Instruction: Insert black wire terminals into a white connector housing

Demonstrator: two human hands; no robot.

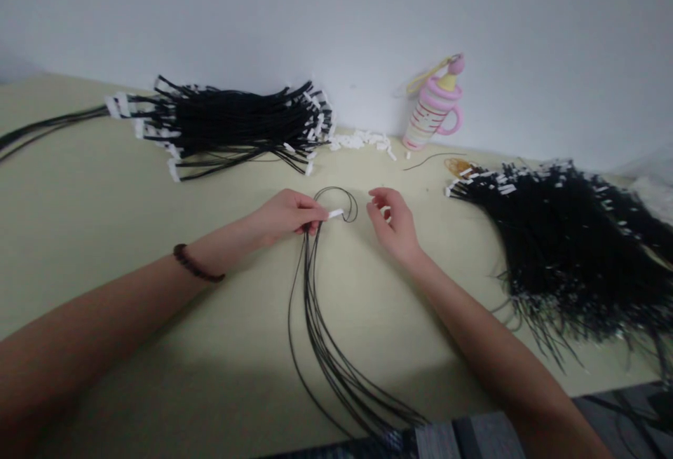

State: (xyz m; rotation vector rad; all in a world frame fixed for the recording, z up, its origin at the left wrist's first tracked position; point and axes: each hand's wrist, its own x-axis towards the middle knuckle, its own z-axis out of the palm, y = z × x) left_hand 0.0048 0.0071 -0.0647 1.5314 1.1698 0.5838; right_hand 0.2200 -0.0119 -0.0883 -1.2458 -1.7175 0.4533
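Head camera: one white connector point(335, 214), between hands, with black wires point(310, 298), grasped by my left hand point(287, 217), the nearer; long axis toward my right hand point(395, 226). Right fingers: released, loosely curled.

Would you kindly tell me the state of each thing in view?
Left hand: fingers closed on thin cords
Right hand: fingers curled, not closed
Thin cords: bunched, looped near the hand
Pink cup: lid on
White pieces: loose, scattered
Left black bundle: piled lengthwise
Right black bundle: fanned out
Bracelet: worn
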